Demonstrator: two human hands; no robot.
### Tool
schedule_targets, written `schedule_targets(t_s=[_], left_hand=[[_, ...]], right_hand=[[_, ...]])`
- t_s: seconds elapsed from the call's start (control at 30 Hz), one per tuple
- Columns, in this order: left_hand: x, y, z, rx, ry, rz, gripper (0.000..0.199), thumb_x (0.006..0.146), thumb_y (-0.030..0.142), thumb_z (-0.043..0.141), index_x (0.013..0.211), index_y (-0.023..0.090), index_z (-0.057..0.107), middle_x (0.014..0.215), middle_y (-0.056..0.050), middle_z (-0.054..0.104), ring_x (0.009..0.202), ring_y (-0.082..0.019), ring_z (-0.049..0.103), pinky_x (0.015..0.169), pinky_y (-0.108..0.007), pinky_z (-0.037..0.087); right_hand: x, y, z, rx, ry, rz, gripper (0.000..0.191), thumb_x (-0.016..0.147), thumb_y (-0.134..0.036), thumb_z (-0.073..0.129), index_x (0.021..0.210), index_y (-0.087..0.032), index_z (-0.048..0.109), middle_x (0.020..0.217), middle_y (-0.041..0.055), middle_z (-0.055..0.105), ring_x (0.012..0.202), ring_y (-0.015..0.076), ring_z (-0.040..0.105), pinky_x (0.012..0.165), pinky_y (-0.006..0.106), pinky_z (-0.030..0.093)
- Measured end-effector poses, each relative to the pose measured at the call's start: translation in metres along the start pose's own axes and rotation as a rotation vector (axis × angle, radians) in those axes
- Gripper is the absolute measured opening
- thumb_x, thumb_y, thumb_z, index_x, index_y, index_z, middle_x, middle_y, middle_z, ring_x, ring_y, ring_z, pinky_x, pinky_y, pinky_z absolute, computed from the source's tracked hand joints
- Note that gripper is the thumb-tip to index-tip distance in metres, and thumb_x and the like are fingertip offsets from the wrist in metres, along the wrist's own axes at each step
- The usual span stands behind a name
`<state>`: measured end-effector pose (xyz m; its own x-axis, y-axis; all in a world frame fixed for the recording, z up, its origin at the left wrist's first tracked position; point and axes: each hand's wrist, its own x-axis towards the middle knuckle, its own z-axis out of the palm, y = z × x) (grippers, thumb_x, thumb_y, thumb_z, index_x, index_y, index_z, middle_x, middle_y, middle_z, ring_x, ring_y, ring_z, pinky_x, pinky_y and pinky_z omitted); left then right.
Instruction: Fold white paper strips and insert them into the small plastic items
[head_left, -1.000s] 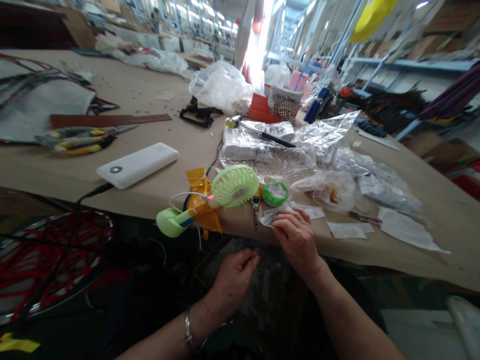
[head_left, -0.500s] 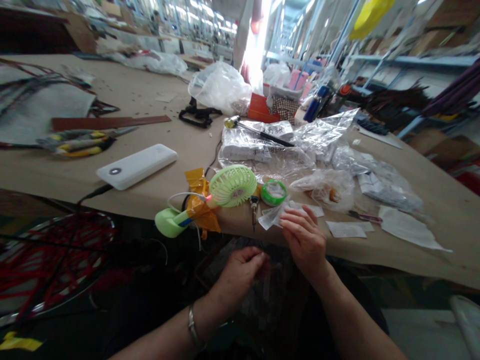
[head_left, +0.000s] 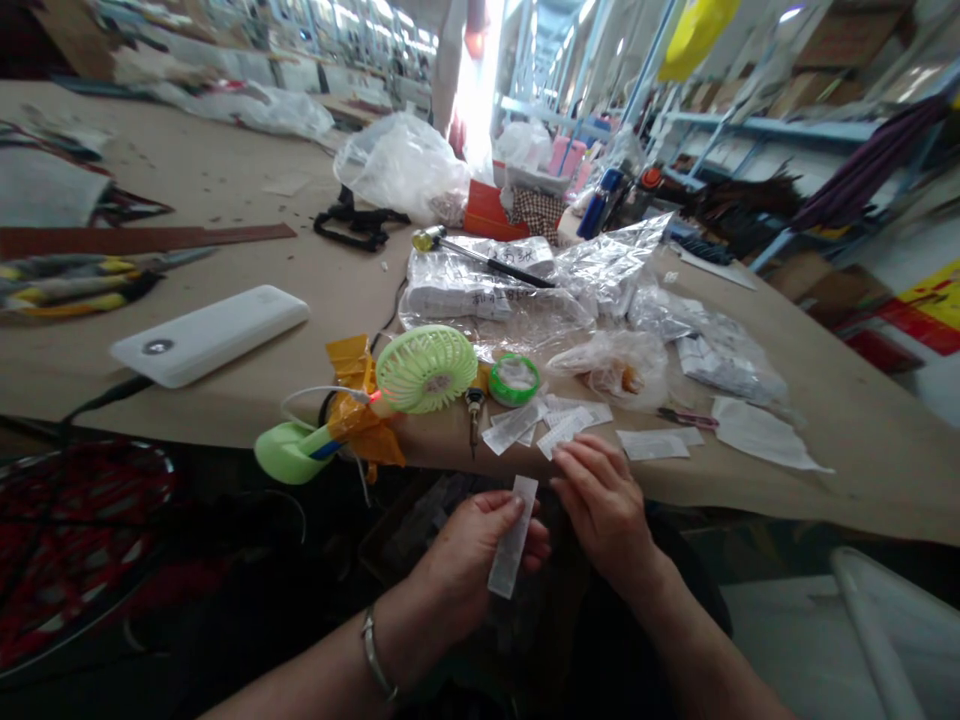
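Head view: nearest, the left hand (head_left: pixel 472 555) pinches a narrow white strip (head_left: pixel 512 545) between thumb and fingers, off the bench's (head_left: pixel 202 415) near edge, its long axis running near-left to far-right. The right hand (head_left: pixel 611 510) is just right of it, fingers bent, side by side — whether they pinch or touch anything, I cannot tell. Just beyond those fingertips, to the far left, lie loose paper strips (head_left: pixel 564 431), closer to the right hand — then a green-rimmed tin (head_left: pixel 514 379).

1 power bank (head_left: pixel 214 335), 1 green fan (head_left: pixel 427 368).
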<state>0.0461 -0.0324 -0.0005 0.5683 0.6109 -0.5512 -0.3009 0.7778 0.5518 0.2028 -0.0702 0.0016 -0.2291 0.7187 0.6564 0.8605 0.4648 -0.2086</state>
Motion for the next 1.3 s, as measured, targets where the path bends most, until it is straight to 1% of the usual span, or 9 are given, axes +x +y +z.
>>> schedule_targets(t_s=[0.13,0.33,0.43,0.6,0.77,0.9,1.03,1.17,1.3], left_hand=[[-0.001,-0.001,-0.002,0.155,0.091,-0.015,0.013,0.082,0.021,0.056,0.086,0.010,0.059,0.062,-0.005,0.064,0.051,-0.012,0.059,0.050,-0.022,0.047],[0.003,-0.001,-0.001,0.169,0.109,-0.033,0.014,0.082,0.022,0.056,0.086,0.009,0.060,0.067,-0.007,0.066,0.054,-0.013,0.061,0.052,-0.023,0.048],[0.002,0.002,0.003,0.099,0.072,-0.051,0.014,0.081,0.019,0.056,0.086,0.008,0.062,0.071,-0.009,0.066,0.056,-0.014,0.061,0.054,-0.025,0.049],[0.002,0.003,0.007,-0.064,-0.082,0.000,0.009,0.070,0.011,0.064,0.078,0.007,0.066,0.067,-0.006,0.064,0.054,-0.010,0.057,0.051,-0.020,0.043],[0.001,0.000,0.007,-0.162,-0.061,-0.031,0.008,0.065,0.012,0.068,0.069,0.007,0.064,0.064,-0.005,0.062,0.052,-0.008,0.054,0.047,-0.017,0.038],[0.000,-0.003,0.007,-0.162,-0.037,-0.024,0.012,0.066,0.017,0.070,0.070,0.008,0.063,0.063,-0.003,0.061,0.050,-0.008,0.054,0.045,-0.017,0.037],[0.000,-0.005,0.006,-0.115,-0.012,-0.014,0.010,0.066,0.011,0.070,0.071,0.009,0.061,0.061,-0.002,0.061,0.048,-0.007,0.054,0.044,-0.016,0.037],[-0.002,-0.003,0.008,0.023,0.033,-0.058,0.006,0.078,0.014,0.060,0.082,0.009,0.061,0.068,-0.007,0.066,0.053,-0.011,0.060,0.051,-0.021,0.047],[-0.001,-0.002,0.010,0.148,0.114,-0.104,0.010,0.081,0.016,0.057,0.086,0.008,0.059,0.069,-0.009,0.067,0.054,-0.014,0.063,0.052,-0.023,0.050]], right_hand=[[0.013,0.025,0.003,-0.203,-0.007,0.099,0.020,0.085,-0.018,0.055,0.103,-0.017,0.064,0.100,0.0093,0.066,0.103,0.0248,0.055,0.089,0.043,0.047],[0.009,0.034,0.008,-0.107,0.087,0.080,0.014,0.084,-0.013,0.056,0.091,-0.020,0.066,0.092,0.0052,0.069,0.092,0.0200,0.060,0.085,0.039,0.048],[0.002,0.025,0.003,0.015,0.138,0.031,0.018,0.082,-0.010,0.057,0.093,-0.022,0.065,0.093,0.0043,0.069,0.097,0.0200,0.060,0.089,0.041,0.047],[-0.014,-0.004,-0.001,0.156,-0.037,-0.110,0.016,0.084,-0.015,0.056,0.094,-0.023,0.065,0.095,0.0028,0.069,0.104,0.0192,0.058,0.094,0.041,0.044],[-0.022,-0.017,0.003,0.172,-0.121,-0.144,0.014,0.086,-0.013,0.053,0.090,-0.021,0.064,0.093,0.0027,0.069,0.103,0.0175,0.058,0.095,0.039,0.042],[-0.023,-0.020,0.003,0.186,-0.144,-0.145,0.013,0.085,-0.012,0.054,0.090,-0.019,0.064,0.093,0.0039,0.069,0.103,0.0187,0.057,0.095,0.039,0.043],[-0.023,-0.025,-0.002,0.176,-0.175,-0.143,0.015,0.084,-0.012,0.055,0.093,-0.019,0.063,0.094,0.0030,0.069,0.103,0.0180,0.057,0.094,0.039,0.044],[-0.026,-0.005,-0.018,0.059,-0.061,-0.021,0.029,0.085,-0.013,0.052,0.113,-0.019,0.056,0.102,0.0071,0.066,0.108,0.0203,0.054,0.092,0.040,0.047],[-0.039,0.042,-0.035,-0.346,0.051,0.274,0.043,0.087,-0.025,0.052,0.127,-0.014,0.045,0.119,0.0165,0.056,0.117,0.0295,0.046,0.094,0.052,0.042]])
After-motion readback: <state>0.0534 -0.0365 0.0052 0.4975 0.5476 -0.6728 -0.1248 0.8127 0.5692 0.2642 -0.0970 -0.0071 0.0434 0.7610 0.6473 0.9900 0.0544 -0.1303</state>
